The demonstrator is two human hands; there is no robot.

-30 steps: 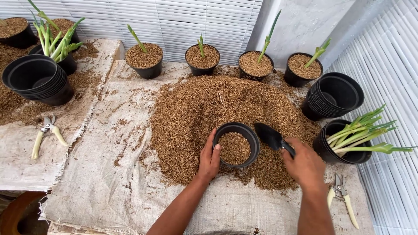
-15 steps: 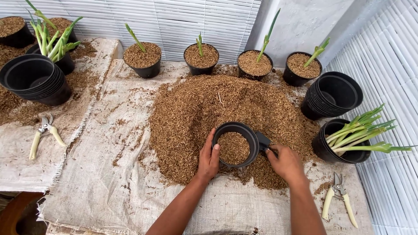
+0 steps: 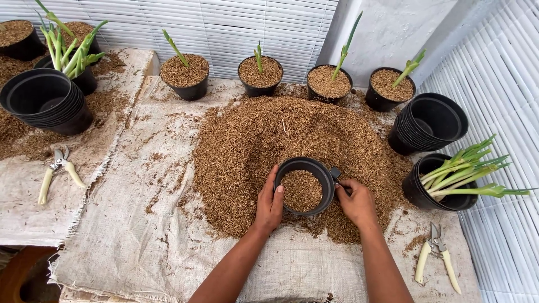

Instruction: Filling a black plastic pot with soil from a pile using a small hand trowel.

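Head view: left hand [image 3: 270, 203] is wrapping the rim of the half-filled black pot [image 3: 304, 186], bedded in the husk heap [image 3: 292, 146]. Right hand [image 3: 355, 202] is gripping a dark trowel [image 3: 335, 174], blade buried beside the pot. Best scooped shallow, pot kept steadied.

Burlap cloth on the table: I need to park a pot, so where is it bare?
Free: the burlap cloth between the brown husk heap and the yellow-handled pruning shears, and its near edge. Crowded: the back row of planted black pots and the right side by the black pot stack.
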